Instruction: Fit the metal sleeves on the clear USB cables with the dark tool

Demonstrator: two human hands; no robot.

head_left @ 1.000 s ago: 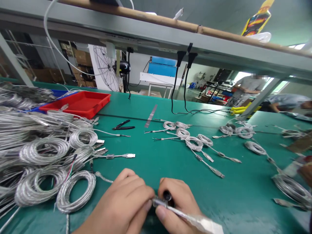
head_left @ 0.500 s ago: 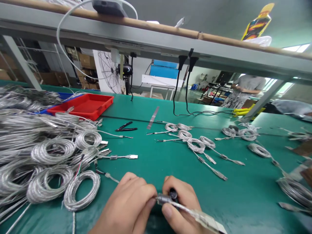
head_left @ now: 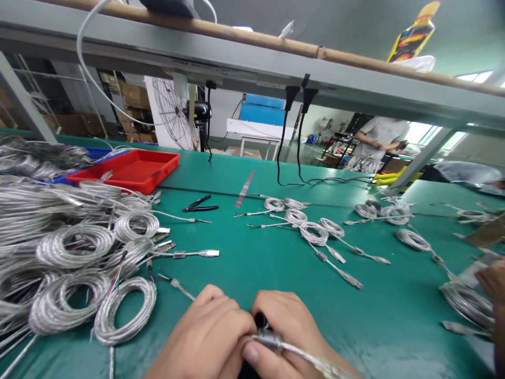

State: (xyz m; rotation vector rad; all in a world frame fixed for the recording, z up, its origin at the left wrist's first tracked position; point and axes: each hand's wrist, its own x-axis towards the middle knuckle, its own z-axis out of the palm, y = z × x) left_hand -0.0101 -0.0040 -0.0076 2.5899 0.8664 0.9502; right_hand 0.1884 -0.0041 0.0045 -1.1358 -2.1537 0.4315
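The left hand (head_left: 201, 331) and the right hand (head_left: 286, 329) are closed together, gripping a metal barrel (head_left: 270, 340) on a clear braided USB cable (head_left: 311, 357), with the right thumb pressed on top of it. A small black cylinder (head_left: 261, 320) stands up between the hands, but what it is can't be told. The cable's free length runs off toward the lower right. All of this sits on a green workbench mat (head_left: 252, 279), well in front of and to the right of the red plastic tray (head_left: 122, 171). Directly in front of the tray lies a heap of coiled braided cables (head_left: 74, 245), with a USB plug (head_left: 209, 253) reaching out from it. To the tray's right are black-handled wire cutters (head_left: 200, 206), and farther right a steel ruler (head_left: 244, 188) and a row of smaller cable coils (head_left: 313, 234). Far to the tray's right, a co-worker's hand (head_left: 493, 281) enters at the edge, and a person in a grey T-shirt (head_left: 379, 139) stands beyond the bench.
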